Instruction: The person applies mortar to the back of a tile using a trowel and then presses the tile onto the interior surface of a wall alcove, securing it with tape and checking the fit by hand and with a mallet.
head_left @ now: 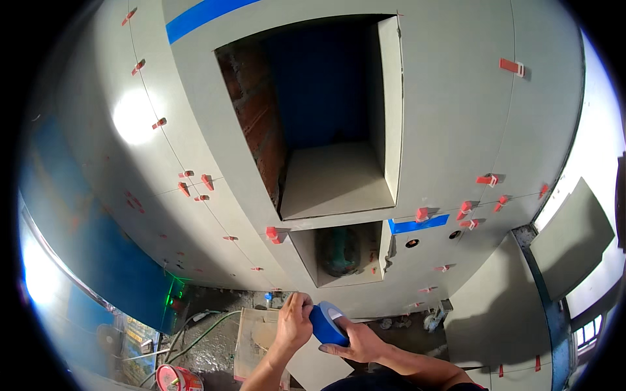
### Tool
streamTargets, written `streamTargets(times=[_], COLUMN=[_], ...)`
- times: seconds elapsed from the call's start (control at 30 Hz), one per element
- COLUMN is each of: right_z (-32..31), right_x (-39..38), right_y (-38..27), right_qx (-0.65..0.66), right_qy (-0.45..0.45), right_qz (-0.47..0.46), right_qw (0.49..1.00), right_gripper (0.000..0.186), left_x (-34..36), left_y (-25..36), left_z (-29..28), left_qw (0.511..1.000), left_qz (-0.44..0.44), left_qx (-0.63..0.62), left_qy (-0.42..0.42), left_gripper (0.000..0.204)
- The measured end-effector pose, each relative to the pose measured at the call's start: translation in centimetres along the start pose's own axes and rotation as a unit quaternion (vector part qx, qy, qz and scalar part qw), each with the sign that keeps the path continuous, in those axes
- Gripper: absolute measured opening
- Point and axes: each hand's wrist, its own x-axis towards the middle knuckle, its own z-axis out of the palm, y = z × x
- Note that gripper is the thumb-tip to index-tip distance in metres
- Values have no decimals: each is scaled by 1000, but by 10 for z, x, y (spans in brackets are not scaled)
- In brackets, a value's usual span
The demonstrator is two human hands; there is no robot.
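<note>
In front of the tiled wall, my right hand [358, 342] grips a roll of blue masking tape [324, 327], with fingers reaching into its core and the thumb along its lower side. My left hand [297, 318] is closed in a pinch against the roll's left side, at the tape. The loose end between those fingers is too small to make out. Blue tape strips are stuck on the wall, one right of the lower niche [418, 224] and one at the upper left [208, 16].
A large niche [336, 182] with exposed brick opens above a smaller one. Red levelling clips [512, 66] line the tile joints. A red bucket [177, 378], green hose [202, 335] and loose boards lie on the wet floor. Large tiles [502, 306] stand at right.
</note>
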Motion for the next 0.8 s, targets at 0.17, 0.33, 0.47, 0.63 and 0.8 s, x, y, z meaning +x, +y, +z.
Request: streamTargets(times=[0.17,0.33,0.47,0.63,0.8], right_z=[-13,1,-2,-2,-24], right_x=[10,19,16,9,30], right_y=[-6,42,44,35,5], right_qx=[6,10,181,200,143], right_qy=[43,47,-72,-11,42], right_qz=[-39,83,120,-35,-23], right_qw=[998,995,973,979,989], right_gripper=[74,67,63,66,68], left_x=[22,34,44,105,148], left_y=[13,16,-5,38,54], left_z=[-3,5,9,-19,-31], left_qw=[1000,999,995,976,950], left_qz=[-8,-16,63,182,249], left_qx=[7,4,66,113,186], left_qy=[-2,-34,-32,-25,-26], left_gripper=[13,13,12,18,17])
